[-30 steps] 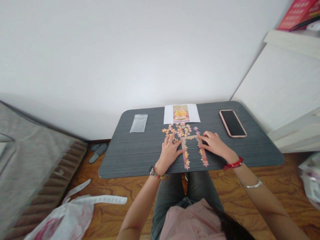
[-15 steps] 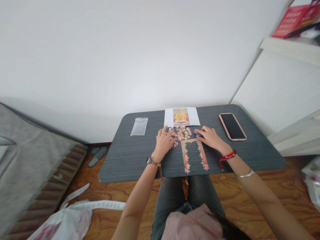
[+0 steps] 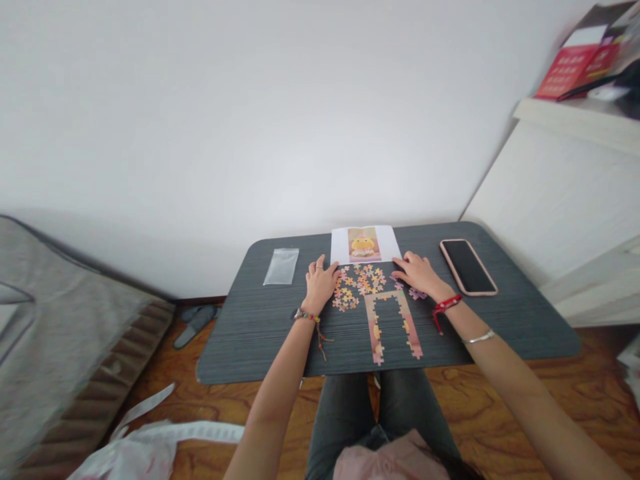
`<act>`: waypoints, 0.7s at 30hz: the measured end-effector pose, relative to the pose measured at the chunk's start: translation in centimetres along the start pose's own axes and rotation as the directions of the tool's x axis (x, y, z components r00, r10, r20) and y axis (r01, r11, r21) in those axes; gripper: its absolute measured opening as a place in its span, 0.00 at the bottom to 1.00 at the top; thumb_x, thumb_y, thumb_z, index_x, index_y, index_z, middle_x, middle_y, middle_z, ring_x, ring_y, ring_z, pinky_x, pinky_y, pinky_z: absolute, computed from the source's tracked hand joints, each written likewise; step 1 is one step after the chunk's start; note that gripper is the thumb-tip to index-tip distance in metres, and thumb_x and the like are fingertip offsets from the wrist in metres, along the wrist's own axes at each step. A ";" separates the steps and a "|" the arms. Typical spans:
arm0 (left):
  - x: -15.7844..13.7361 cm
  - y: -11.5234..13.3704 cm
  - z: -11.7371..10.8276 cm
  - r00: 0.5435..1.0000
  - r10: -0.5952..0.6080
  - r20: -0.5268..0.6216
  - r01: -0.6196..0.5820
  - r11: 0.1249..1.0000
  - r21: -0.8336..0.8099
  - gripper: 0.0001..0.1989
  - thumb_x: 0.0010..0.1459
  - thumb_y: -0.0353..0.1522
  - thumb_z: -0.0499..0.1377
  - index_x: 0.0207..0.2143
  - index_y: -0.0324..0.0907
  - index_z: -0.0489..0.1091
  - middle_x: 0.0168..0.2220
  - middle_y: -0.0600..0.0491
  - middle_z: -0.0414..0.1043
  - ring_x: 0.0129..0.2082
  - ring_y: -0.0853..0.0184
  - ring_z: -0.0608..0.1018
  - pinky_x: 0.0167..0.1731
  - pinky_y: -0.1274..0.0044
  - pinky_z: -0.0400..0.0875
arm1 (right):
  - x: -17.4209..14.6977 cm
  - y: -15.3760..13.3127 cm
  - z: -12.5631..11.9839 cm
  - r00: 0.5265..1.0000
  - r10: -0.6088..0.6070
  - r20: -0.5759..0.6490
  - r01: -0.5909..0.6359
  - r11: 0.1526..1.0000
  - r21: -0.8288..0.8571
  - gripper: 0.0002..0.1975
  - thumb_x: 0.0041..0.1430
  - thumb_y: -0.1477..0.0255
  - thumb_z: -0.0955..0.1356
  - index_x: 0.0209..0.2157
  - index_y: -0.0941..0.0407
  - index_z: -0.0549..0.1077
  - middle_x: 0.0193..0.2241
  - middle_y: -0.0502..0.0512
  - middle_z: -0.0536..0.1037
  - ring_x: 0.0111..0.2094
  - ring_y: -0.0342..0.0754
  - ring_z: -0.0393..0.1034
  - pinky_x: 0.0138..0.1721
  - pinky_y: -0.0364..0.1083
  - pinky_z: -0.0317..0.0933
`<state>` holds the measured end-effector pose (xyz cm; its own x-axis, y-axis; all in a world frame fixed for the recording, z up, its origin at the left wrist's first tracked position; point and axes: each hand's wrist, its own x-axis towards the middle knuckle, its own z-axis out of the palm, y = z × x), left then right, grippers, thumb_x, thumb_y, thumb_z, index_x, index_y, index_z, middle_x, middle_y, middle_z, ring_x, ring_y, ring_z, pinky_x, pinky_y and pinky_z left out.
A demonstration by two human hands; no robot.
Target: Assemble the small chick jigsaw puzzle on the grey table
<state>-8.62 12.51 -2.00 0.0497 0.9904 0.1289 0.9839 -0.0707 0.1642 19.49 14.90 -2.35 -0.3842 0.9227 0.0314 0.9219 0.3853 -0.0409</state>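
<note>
— On the dark grey wood-grain table (image 3: 260, 327), going left to right, what lies there?

— At the far left a small clear plastic bag (image 3: 281, 266) lies flat, well apart from the hands. Next comes the left hand (image 3: 321, 283), palm down, fingers loosely spread and gripping nothing; the forearm runs up from the near edge with a beaded bracelet at the wrist. Its fingertips rest just left of the heap of loose orange and pink jigsaw pieces (image 3: 359, 285).

— And that heap, where is it relative to both hands?

— Between them, touching or nearly touching the left fingers, just in front of the white sheet with a yellow cartoon picture (image 3: 365, 244).

— The assembled part?

— The joined pink-and-orange puzzle frame (image 3: 393, 325), an upside-down U, lies near of the heap, its two long strips running toward the person, its closed end pointing to the far edge. Neither hand touches it.

— The right hand (image 3: 418, 274)?

— Flat, fingers slightly parted, resting on a few loose pieces; whether it pinches one cannot be told. A red cord circles its wrist. Beyond it lies a black phone in a pink case (image 3: 468, 267).
</note>
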 end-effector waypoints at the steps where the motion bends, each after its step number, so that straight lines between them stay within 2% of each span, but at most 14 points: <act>1: 0.1 0.0 0.0 1.000 -0.001 0.000 0.001 1.000 -0.001 0.18 0.61 0.42 0.46 0.52 0.54 0.63 0.59 0.48 0.50 0.55 0.54 0.57 0.47 0.61 0.63 | 0.1 0.0 0.0 1.000 0.003 0.003 -0.003 1.000 0.002 0.22 0.61 0.57 0.57 0.52 0.52 0.64 0.41 0.61 0.66 0.41 0.54 0.61 0.38 0.50 0.52; 13: 0.3 0.4 -0.1 0.999 0.012 -0.035 -0.011 1.000 0.017 0.19 0.61 0.40 0.47 0.53 0.51 0.62 0.59 0.46 0.50 0.54 0.53 0.57 0.46 0.61 0.64 | 0.7 -0.2 -0.4 1.000 0.015 -0.005 -0.015 1.000 0.021 0.22 0.61 0.58 0.57 0.52 0.53 0.65 0.41 0.61 0.66 0.41 0.54 0.62 0.38 0.50 0.53; 17: 0.2 1.5 -0.6 0.989 0.129 -0.067 -0.127 0.991 0.031 0.17 0.61 0.40 0.46 0.51 0.53 0.64 0.59 0.49 0.49 0.56 0.54 0.55 0.47 0.62 0.64 | 0.9 -0.3 -0.3 1.000 0.013 -0.011 -0.012 1.000 0.028 0.22 0.61 0.59 0.57 0.52 0.54 0.65 0.41 0.62 0.66 0.41 0.54 0.62 0.38 0.49 0.53; 21: 0.2 2.9 -0.9 0.977 0.211 -0.014 -0.211 0.977 0.019 0.17 0.61 0.41 0.46 0.50 0.54 0.65 0.59 0.50 0.50 0.56 0.54 0.55 0.48 0.61 0.63 | 0.9 -0.3 0.0 0.999 0.016 -0.034 -0.015 0.999 0.029 0.21 0.61 0.59 0.57 0.52 0.53 0.65 0.41 0.62 0.66 0.42 0.54 0.62 0.38 0.49 0.53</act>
<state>-5.94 12.45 -0.64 0.2537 0.9515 0.1743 0.9544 -0.2755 0.1152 18.86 15.63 -2.32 -0.3674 0.9278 0.0644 0.9258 0.3715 -0.0701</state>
